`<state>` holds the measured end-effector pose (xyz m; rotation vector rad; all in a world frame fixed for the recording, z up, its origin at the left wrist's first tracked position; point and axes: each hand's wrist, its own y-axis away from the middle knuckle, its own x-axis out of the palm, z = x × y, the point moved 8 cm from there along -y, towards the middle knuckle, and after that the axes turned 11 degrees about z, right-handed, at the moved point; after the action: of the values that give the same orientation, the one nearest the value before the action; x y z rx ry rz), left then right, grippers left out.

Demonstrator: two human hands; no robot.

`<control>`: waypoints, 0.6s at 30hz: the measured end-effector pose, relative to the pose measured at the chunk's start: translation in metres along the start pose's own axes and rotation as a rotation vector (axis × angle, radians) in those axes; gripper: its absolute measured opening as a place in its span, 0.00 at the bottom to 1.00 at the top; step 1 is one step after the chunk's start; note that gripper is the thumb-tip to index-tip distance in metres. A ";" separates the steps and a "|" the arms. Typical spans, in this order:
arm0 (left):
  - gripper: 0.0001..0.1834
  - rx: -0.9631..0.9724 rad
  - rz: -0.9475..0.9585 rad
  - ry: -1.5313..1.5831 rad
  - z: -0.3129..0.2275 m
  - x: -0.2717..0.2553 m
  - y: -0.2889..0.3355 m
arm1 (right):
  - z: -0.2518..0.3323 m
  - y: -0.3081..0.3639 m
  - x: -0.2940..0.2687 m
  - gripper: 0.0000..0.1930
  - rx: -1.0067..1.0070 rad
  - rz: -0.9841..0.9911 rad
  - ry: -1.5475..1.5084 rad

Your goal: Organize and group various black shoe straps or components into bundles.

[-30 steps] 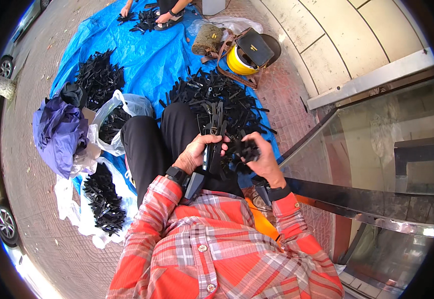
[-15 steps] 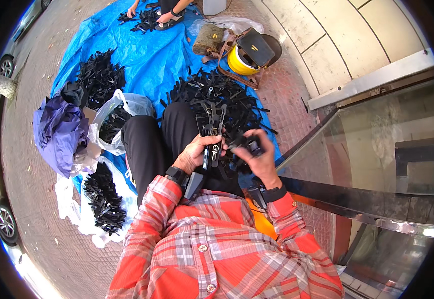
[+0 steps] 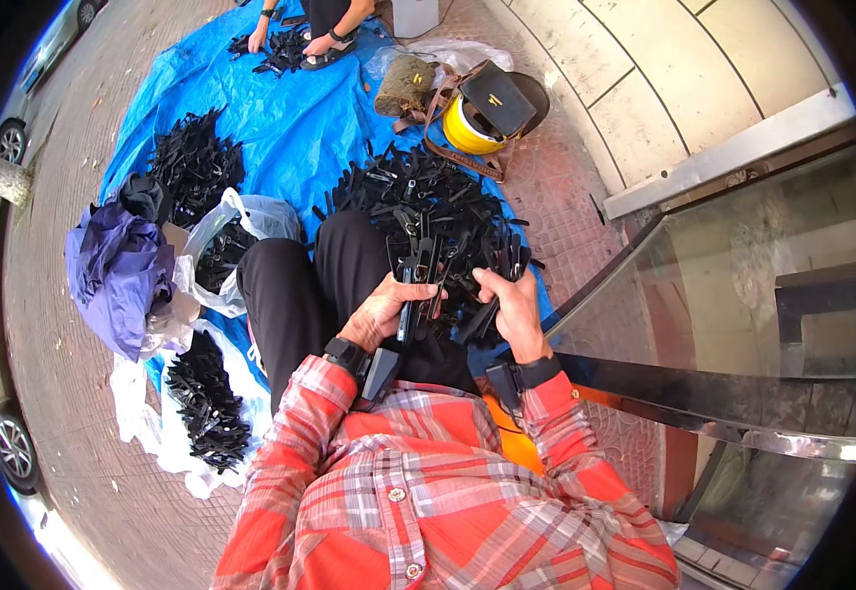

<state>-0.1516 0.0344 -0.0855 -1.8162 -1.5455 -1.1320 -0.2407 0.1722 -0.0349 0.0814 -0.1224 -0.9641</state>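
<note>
My left hand (image 3: 386, 305) is closed round a bundle of short black straps (image 3: 418, 264) with metal buckles, its thumb lying across them. Just to the right, my right hand (image 3: 516, 310) grips more black straps (image 3: 512, 258), thumb pointing up and ends sticking out past the fingers. The two hands are level and a little apart, above my lap. Beyond them a large heap of similar black straps (image 3: 428, 187) spreads over the blue tarp (image 3: 285, 128). How many straps each hand holds is hidden by the fingers and the dark heap behind.
More strap piles (image 3: 195, 162) lie at left, some in a clear plastic bag (image 3: 275, 216), others on white plastic (image 3: 143, 398) beside a purple bag (image 3: 118, 265). A yellow bucket (image 3: 467, 133) carries a black bag. A co-worker's hands (image 3: 320, 44) handle straps at the far edge. A glass case (image 3: 703, 295) stands right.
My right hand has turned upright and no longer blurs; its straps now point up and away. My left hand stays nearly in place, its bundle now with fewer buckles showing.
</note>
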 end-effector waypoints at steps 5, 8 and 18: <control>0.20 0.015 -0.027 -0.091 -0.007 0.018 -0.002 | -0.036 -0.002 0.024 0.10 0.366 0.005 -0.641; 0.17 0.007 -0.006 -0.189 -0.003 0.012 -0.009 | -0.031 -0.008 0.032 0.09 0.314 0.100 -0.581; 0.18 0.121 0.163 0.326 -0.017 0.015 0.031 | -0.001 -0.037 0.038 0.10 0.237 0.151 -0.816</control>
<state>-0.1259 0.0212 -0.0599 -1.5568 -1.2273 -1.1629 -0.2493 0.1199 -0.0377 -0.1074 -0.9811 -0.7795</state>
